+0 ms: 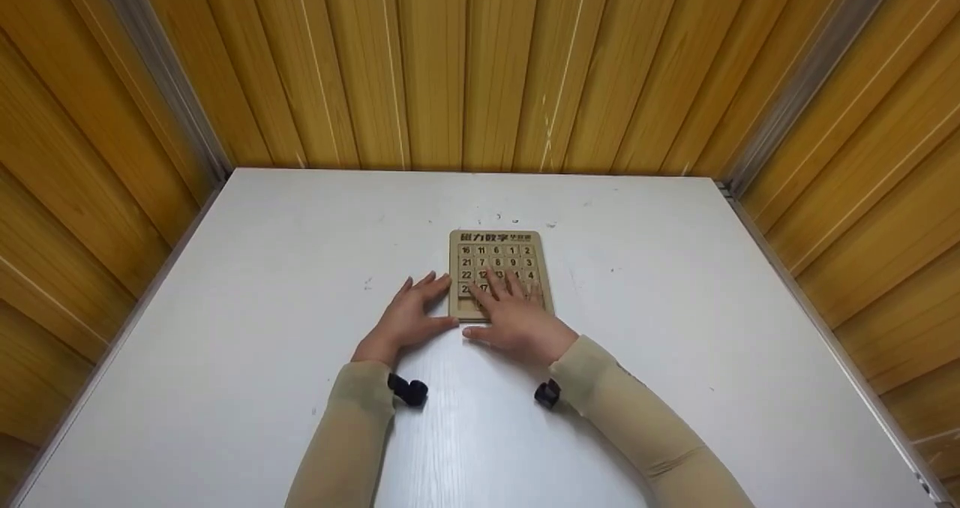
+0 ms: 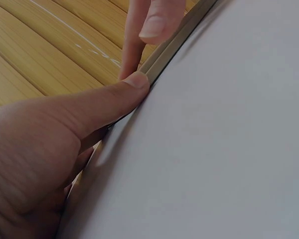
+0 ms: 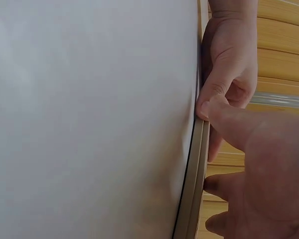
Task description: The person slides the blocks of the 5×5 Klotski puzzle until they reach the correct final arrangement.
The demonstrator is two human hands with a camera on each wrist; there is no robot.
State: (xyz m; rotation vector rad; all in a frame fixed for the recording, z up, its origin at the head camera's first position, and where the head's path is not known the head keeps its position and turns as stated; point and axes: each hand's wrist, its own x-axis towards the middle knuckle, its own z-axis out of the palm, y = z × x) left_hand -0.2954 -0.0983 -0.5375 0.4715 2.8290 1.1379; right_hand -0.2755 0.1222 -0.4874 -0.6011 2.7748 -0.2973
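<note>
A tan number slide puzzle lies flat on the white table, with numbered square tiles in rows under a printed heading. My left hand holds its lower left corner, thumb against the near edge and fingers along the left side. In the left wrist view that thumb presses the puzzle's rim. Over the lower tiles my right hand spreads its fingers, fingertips on the tiles, covering several numbers. Its thumb sits just off the near edge. A bare slot shows at the tray's lower left.
The white table runs out on all sides of the puzzle. Yellow wood-look panels wall the back and both sides, with grey metal posts at the corners. A black strap piece sits at each wrist.
</note>
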